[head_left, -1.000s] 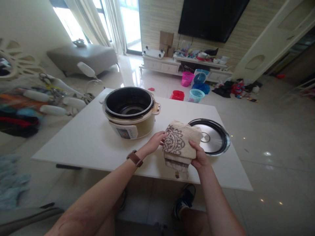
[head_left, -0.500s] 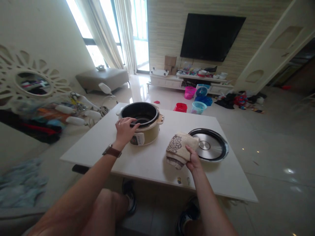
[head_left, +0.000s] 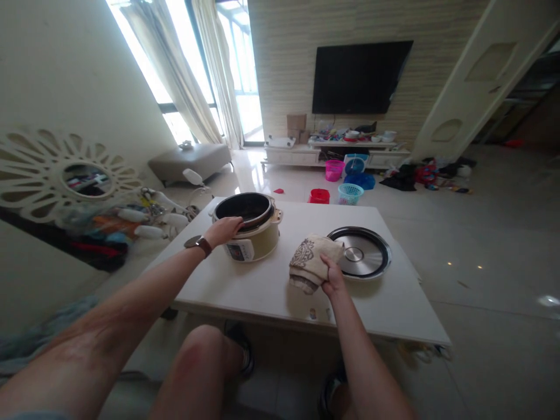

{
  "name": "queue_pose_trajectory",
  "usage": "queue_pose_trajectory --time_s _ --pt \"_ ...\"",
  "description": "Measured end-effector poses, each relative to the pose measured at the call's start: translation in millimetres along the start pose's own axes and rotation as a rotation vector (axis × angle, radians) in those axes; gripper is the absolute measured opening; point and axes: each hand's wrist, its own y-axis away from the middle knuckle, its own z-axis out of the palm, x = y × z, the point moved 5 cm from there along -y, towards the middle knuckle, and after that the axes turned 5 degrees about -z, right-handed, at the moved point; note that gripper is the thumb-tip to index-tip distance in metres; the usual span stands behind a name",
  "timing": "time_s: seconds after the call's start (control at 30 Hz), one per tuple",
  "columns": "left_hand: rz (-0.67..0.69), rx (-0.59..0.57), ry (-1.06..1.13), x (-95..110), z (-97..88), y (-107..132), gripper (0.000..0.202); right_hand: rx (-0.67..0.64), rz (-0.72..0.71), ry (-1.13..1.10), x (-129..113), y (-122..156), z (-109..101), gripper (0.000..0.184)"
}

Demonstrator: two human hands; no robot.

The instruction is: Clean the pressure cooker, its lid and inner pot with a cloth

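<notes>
A cream electric cooker [head_left: 251, 230] with a dark inner pot stands open on the white table [head_left: 266, 286]. My left hand [head_left: 223, 230] grips its near left rim, fingers curled over the edge. A folded beige towel with a brown pattern [head_left: 310, 265] lies on the table to the right of the cooker. My right hand [head_left: 331, 275] holds the towel at its right side. The cooker's round steel lid [head_left: 361, 254] lies flat just right of the towel.
A low TV stand [head_left: 332, 151] with clutter sits under a wall TV at the back. Plastic baskets [head_left: 345, 186] stand on the floor beyond the table. A grey bench [head_left: 190, 160] is at the back left, and a rack of tools [head_left: 144, 216] at the left.
My left hand left the towel and moved left onto the cooker's rim. My right hand kept hold of the towel. The camera view has tilted up and drawn back.
</notes>
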Motion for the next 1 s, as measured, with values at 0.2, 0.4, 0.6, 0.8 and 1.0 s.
queue_pose_trajectory --time_s 0.2,0.4,0.6,0.8,1.0 --pt "0.009 -0.016 0.077 6.7 -10.2 -7.9 0.034 0.028 0.031 -0.027 -9.7 6.8 4.8 0.044" --pt "-0.027 0.093 0.075 12.4 -16.3 -0.8 0.031 0.056 0.007 -0.031 -23.4 12.6 -1.3 0.045" --pt "-0.091 0.238 0.066 9.3 -18.3 3.0 0.028 0.059 -0.040 -0.033 -37.1 16.4 -3.2 0.043" --pt "-0.155 0.364 0.216 -1.8 -52.6 -12.1 0.024 0.073 -0.038 -0.064 -38.0 16.6 -1.5 0.041" --pt "-0.344 0.588 0.371 -27.7 -146.5 -21.0 0.039 0.082 -0.050 -0.049 -36.8 14.3 -1.6 0.040"
